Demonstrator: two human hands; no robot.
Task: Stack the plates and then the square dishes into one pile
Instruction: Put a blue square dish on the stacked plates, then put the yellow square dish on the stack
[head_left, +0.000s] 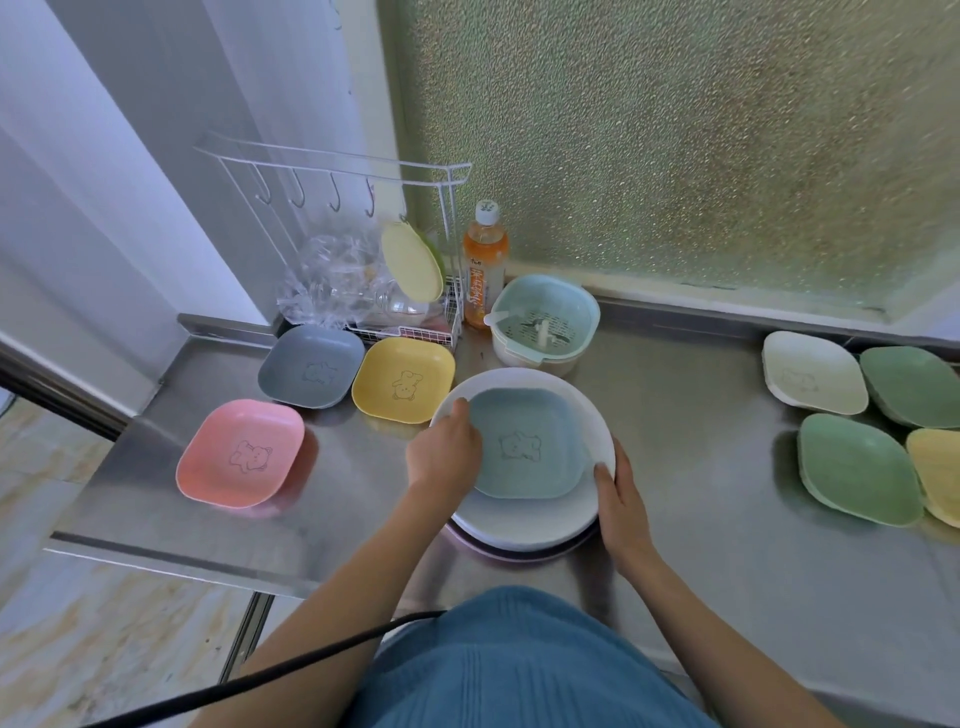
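From the head view, a pile of round white plates (524, 514) sits on the steel counter (691, 415) directly in front of the person, with a pinkish rim showing at the very bottom of the pile. A pale blue square dish (524, 449) with a small bear outline in its middle lies inside the top plate.

The left hand (444, 457) rests on the left rim of the blue dish, fingers curled over its edge and gripping it. The right hand (621, 499) presses against the right edge of the top plate, fingers mostly straight and close together, thumb on the rim; whether it actually clasps the plate cannot be told.

To the left lie three more square dishes, apart from the pile: a pink dish (241, 453), a grey dish (311, 366) and a yellow dish (402, 378), the last two just beside each other. At the far right sit a cream dish (813, 371), two green dishes (857, 470) and part of another yellow one. Behind the pile stand a teal strainer bowl (545, 325), an orange drink bottle (484, 270) and a white wire rack (363, 234).
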